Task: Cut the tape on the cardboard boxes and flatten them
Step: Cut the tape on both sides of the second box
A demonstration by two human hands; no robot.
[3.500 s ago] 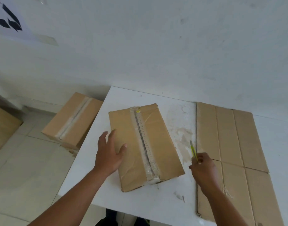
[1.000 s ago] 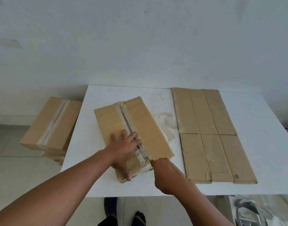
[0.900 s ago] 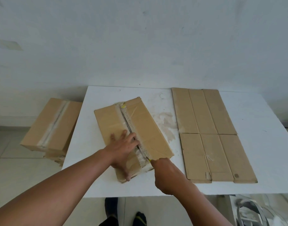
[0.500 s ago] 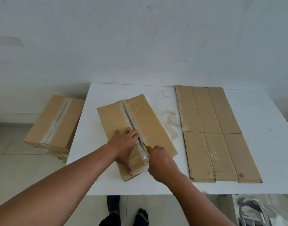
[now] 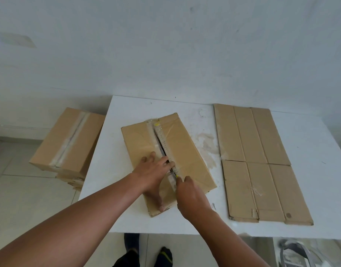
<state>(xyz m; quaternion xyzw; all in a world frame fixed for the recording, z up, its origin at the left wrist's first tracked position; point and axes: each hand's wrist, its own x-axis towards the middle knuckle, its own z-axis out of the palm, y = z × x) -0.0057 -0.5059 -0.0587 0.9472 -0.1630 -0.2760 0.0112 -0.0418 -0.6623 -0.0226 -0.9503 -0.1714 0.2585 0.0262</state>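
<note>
At frame centre, the left hand [image 5: 153,171] presses flat on the cardboard box [image 5: 185,151]; the right hand [image 5: 189,193] grips a yellow cutter [image 5: 176,175] at its tape seam [image 5: 163,143].

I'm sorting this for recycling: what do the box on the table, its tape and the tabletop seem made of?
Box: brown cardboard, matte, with fold creases. Tape: clear plastic film, judging by its gloss and wrinkles. Tabletop: smooth, white, stained; perhaps laminate or painted board, the picture cannot settle which.

Single head-worn view — forward and down, close over the table [image 5: 310,170].
</note>
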